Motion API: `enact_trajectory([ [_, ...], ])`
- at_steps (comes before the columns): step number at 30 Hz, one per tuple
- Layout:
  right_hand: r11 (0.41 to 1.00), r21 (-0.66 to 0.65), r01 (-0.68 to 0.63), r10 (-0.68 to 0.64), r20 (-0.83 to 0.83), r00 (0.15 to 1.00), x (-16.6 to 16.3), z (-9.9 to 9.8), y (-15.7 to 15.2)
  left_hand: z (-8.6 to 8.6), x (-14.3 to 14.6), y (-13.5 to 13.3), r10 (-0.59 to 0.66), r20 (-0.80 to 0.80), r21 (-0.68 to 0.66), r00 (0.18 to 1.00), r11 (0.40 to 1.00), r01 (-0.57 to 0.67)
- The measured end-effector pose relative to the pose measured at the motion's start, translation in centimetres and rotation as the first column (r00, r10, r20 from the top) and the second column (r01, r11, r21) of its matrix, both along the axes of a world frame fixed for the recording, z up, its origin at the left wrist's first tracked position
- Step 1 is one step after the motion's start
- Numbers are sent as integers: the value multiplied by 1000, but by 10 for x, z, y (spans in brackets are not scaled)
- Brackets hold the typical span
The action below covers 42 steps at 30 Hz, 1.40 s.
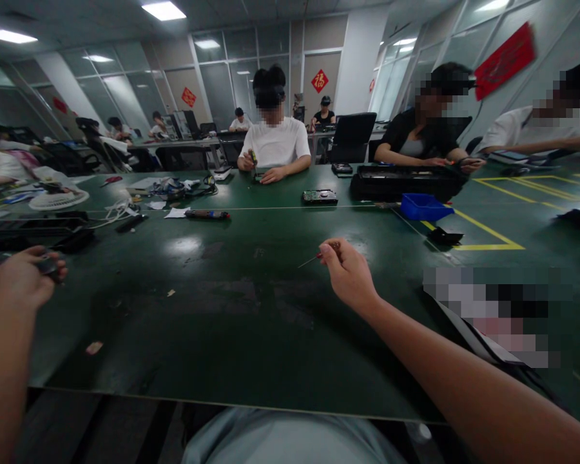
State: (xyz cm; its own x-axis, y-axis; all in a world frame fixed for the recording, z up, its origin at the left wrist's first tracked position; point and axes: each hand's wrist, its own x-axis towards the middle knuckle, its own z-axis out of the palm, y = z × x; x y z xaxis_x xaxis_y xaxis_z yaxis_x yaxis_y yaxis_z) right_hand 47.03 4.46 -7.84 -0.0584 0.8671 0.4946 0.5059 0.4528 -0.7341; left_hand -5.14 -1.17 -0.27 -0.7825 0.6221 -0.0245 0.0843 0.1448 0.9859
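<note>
Over the green tabletop, my right hand [347,270] is closed around a small screwdriver [309,261]. Its thin metal shaft points left and slightly down, and a bit of reddish handle shows at the fingers. At the left edge, my left hand [22,280] is wrapped round a dark grey object [49,265]. Only part of that object sticks out past the fingers, so its kind is unclear. My two hands are far apart. A green circuit board on a metal unit, like a hard drive [319,196], lies beyond my right hand.
A blue tray [424,207] and a long black housing [406,183] lie at the back right. A dark tool with a blue band [207,214] lies ahead. White cables [118,211] and black parts are at left. A person in white [274,145] works opposite, others around.
</note>
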Motion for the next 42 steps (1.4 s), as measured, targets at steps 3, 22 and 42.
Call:
enact_trajectory([
  [3,1000,-9,0,0,-6,1000,0,0,0,-8,20,29,-18,50,65,999,998,15],
  [22,1000,2,0,0,-29,1000,2,2,-3,-50,310,57,-882,-163,104,441,429,897],
  [42,994,110,15,-6,-83,997,4,11,-11,-95,329,52,-799,-557,-196,227,392,899],
])
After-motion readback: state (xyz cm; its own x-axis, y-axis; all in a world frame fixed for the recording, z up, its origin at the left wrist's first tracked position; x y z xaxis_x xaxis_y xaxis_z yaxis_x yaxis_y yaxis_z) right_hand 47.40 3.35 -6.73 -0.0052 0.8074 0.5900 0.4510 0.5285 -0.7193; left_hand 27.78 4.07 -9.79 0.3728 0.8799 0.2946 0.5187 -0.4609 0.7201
